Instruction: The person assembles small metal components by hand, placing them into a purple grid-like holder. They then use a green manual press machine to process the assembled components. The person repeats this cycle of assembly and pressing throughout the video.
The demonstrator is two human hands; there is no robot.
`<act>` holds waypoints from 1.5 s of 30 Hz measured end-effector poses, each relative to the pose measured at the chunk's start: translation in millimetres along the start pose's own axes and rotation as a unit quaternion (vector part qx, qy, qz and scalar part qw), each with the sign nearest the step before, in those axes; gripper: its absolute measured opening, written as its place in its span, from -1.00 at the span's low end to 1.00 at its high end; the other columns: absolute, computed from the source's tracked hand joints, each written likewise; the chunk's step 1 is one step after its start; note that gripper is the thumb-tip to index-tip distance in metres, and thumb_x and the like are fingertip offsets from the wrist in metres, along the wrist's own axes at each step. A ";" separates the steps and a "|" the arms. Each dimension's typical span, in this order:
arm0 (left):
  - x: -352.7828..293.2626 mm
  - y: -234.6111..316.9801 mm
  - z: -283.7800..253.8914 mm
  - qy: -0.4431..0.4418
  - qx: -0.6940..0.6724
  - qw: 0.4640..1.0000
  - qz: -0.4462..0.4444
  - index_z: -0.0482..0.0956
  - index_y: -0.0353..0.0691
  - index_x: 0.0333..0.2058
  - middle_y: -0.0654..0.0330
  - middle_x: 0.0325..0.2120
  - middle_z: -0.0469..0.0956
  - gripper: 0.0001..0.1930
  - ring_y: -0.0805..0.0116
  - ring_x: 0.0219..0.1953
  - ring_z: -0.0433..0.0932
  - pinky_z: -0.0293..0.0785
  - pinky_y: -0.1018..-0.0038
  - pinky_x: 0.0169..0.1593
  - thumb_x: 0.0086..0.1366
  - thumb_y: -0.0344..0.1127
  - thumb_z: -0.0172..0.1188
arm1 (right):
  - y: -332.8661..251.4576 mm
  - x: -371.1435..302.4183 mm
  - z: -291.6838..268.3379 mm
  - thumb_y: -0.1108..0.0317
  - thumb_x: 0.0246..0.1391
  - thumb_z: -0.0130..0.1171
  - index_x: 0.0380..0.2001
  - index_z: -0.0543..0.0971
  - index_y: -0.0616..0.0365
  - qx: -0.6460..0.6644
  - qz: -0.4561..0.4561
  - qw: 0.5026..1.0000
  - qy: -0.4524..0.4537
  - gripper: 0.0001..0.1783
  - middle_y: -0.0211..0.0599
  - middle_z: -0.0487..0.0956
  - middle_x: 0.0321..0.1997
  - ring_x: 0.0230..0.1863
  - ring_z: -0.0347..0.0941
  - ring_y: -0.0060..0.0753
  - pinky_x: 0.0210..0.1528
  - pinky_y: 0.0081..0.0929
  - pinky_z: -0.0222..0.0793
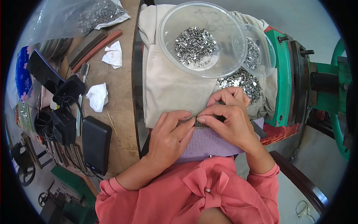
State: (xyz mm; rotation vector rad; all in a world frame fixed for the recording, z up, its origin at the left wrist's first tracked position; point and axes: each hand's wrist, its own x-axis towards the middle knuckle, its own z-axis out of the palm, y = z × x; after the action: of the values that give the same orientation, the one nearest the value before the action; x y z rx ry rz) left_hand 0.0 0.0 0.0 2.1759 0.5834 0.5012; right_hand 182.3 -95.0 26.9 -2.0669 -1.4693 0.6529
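Observation:
My left hand (pixel 169 136) and my right hand (pixel 236 125) meet at the middle over a purple woven cloth (pixel 207 143). The fingertips of both are pinched together around a small, dark greyish piece (pixel 198 121), mostly hidden by the fingers. A dark grey bar-like thing (pixel 258 129) sticks out beside my right wrist; whether that hand touches it I cannot tell. Just beyond my right hand lies a heap of small shiny metal pieces (pixel 244 83) on beige cloth (pixel 167 82).
Behind the hands stand a large clear plastic bowl (pixel 164 41) and a smaller clear tub (pixel 270 56), both with small metal parts. Green machinery (pixel 285 82) stands right. The wooden table (pixel 125 93) at left carries a black power bank (pixel 97 143), phone (pixel 44 71), crumpled tissues (pixel 97 98) and brush (pixel 85 71).

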 end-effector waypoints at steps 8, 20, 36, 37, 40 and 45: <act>1.3 0.5 -1.5 0.003 0.004 1.000 0.006 0.69 -0.28 -0.20 0.08 -0.17 0.59 -0.69 0.15 -0.22 0.56 0.55 0.36 -0.22 0.02 -0.55 0.42 | 4.1 -2.0 -1.0 0.15 -0.16 0.49 -0.46 0.76 -0.07 -0.001 -0.001 1.000 0.011 -0.82 -0.56 0.51 -0.25 0.03 0.25 -0.25 0.11 -0.16 -0.08; 1.5 -0.2 -0.1 0.002 0.007 1.000 0.012 0.70 -0.26 -0.17 0.08 -0.16 0.59 -0.67 0.19 -0.23 0.56 0.55 0.40 -0.23 0.02 -0.58 0.41 | 10.0 -8.0 -4.8 0.13 -0.17 0.49 -0.49 0.74 -0.08 -0.014 -0.008 0.999 0.029 -0.81 -0.58 0.50 -0.28 -0.03 0.26 -0.29 0.05 -0.18 -0.05; 3.0 1.6 0.3 0.003 0.009 1.000 0.016 0.70 -0.30 -0.21 0.10 -0.18 0.59 -0.69 0.16 -0.24 0.55 0.53 0.36 -0.24 -0.01 -0.56 0.41 | 8.8 -11.2 -6.4 0.15 -0.18 0.50 -0.45 0.78 -0.13 -0.029 0.011 0.999 0.039 -0.83 -0.63 0.46 -0.33 -0.09 0.25 -0.38 0.06 -0.25 -0.04; 2.7 1.1 1.0 0.005 0.007 1.000 0.017 0.70 -0.30 -0.21 0.10 -0.18 0.59 -0.69 0.16 -0.25 0.55 0.53 0.37 -0.24 -0.01 -0.56 0.41 | 8.0 -10.5 -6.2 0.15 -0.18 0.50 -0.45 0.78 -0.13 -0.026 0.012 0.999 0.038 -0.83 -0.63 0.46 -0.33 -0.09 0.25 -0.38 0.06 -0.25 -0.04; 2.6 0.0 1.1 0.007 0.005 1.000 0.019 0.70 -0.30 -0.20 0.11 -0.18 0.59 -0.68 0.16 -0.24 0.54 0.53 0.36 -0.23 -0.01 -0.56 0.41 | 8.3 -10.6 -6.9 0.15 -0.18 0.50 -0.46 0.78 -0.13 -0.021 0.015 0.999 0.035 -0.83 -0.63 0.46 -0.33 -0.10 0.25 -0.38 0.07 -0.26 -0.04; 2.1 0.0 0.3 0.002 0.004 1.000 0.014 0.70 -0.30 -0.19 0.09 -0.17 0.59 -0.68 0.16 -0.24 0.55 0.54 0.36 -0.23 0.00 -0.57 0.41 | 12.6 -11.7 -9.0 0.13 -0.18 0.49 -0.48 0.77 -0.12 -0.009 0.016 0.999 0.027 -0.83 -0.61 0.48 -0.33 -0.08 0.25 -0.31 0.06 -0.20 -0.06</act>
State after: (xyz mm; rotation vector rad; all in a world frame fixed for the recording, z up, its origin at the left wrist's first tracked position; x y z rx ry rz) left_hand 1.9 1.0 0.1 2.1945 0.5592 0.5180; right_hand 193.5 -110.8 26.4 -2.1089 -1.4200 0.5924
